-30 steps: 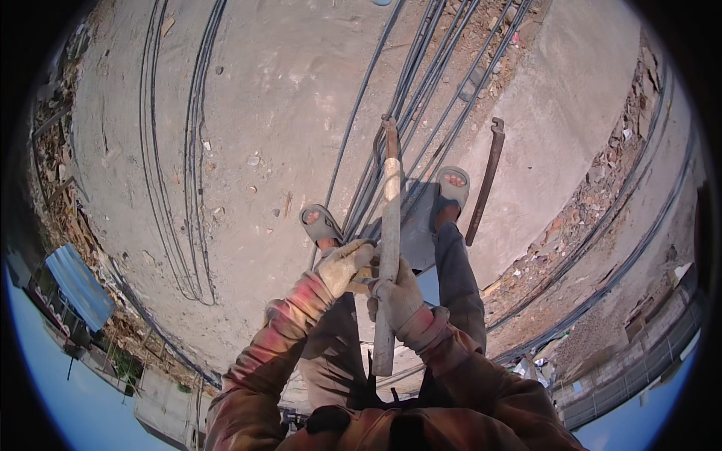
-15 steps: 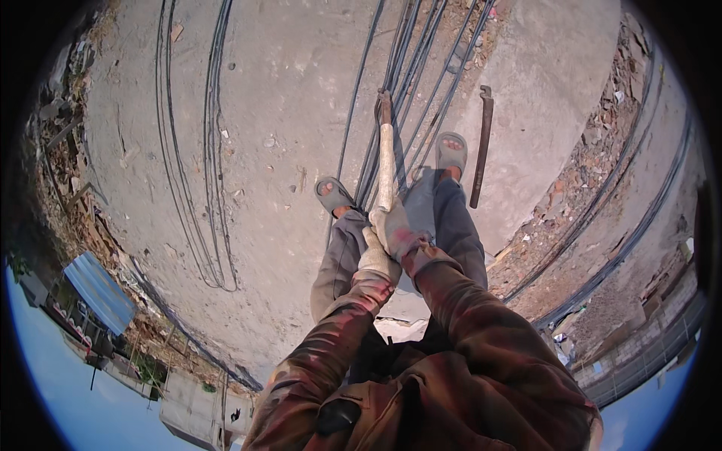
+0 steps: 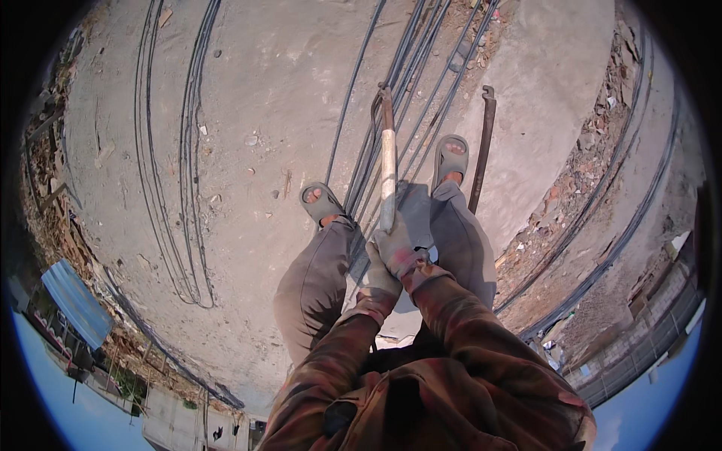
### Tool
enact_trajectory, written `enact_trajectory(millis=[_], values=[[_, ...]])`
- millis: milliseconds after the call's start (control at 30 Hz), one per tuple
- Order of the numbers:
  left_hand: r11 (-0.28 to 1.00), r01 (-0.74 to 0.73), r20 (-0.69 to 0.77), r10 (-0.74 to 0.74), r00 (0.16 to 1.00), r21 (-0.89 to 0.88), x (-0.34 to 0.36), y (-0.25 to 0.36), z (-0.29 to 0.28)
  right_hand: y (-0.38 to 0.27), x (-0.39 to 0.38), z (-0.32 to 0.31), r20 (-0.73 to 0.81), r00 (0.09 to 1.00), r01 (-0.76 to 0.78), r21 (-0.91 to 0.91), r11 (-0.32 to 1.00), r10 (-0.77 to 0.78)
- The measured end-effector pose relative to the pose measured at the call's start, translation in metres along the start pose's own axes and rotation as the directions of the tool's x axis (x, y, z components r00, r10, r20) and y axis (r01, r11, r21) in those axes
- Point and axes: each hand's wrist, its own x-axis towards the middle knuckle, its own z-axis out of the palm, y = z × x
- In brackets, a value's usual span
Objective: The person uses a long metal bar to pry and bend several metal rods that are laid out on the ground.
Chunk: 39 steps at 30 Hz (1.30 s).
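Pale-handled tool (image 3: 388, 169) at mid-frame: the right gloved hand (image 3: 395, 246) has its fingers wrapped round it; the left gloved hand (image 3: 379, 278) sits just below, its grip I can't tell.

Pale handle (image 3: 388, 169), brown sleeves (image 3: 468, 312) (red-blotched)

Bright, hard daylight, kinda washed out on the ground (image 3: 248, 98). Sun looks to be coming from behind, since a shadow (image 3: 415, 212) drops forward between the feet (image 3: 453, 156). Pale handle (image 3: 388, 161) is lit up top, shaded lower down. Fisheye bends the wall (image 3: 635, 357) badly, corners go black.
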Motion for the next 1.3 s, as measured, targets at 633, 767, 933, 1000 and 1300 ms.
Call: enact_trajectory(millis=[633, 767, 933, 1000, 1300], values=[[0.904, -0.174, 0.155, 0.122, 0.98, 0.391, 0.083, -0.104, -0.017, 0.042, 0.036, 0.036, -0.151, 0.981, 0.123, 0.011, 0.992, -0.12], [0.912, -0.092, 0.122, 0.046, 0.991, 0.399, 0.039, -0.06, -0.009, 0.006, 0.0, 0.02, -0.072, 0.983, -0.153, 0.202, 0.967, 0.17], [0.904, 0.146, 0.143, -0.219, 0.965, 0.401, -0.041, 0.077, -0.029, -0.121, -0.06, -0.026, -0.057, 0.963, -0.257, 0.1, 0.961, 0.264], [0.906, -0.081, 0.052, 0.065, 0.997, 0.415, -0.065, 0.145, -0.023, -0.16, -0.061, -0.056, -0.028, 0.968, -0.243, 0.125, 0.962, 0.248], [0.995, -0.004, 0.201, -0.016, 0.979, 0.097, -0.081, 0.366, 0.019, -0.304, -0.035, -0.183, 0.226, 0.954, -0.26, 0.304, 0.917, 0.196]])
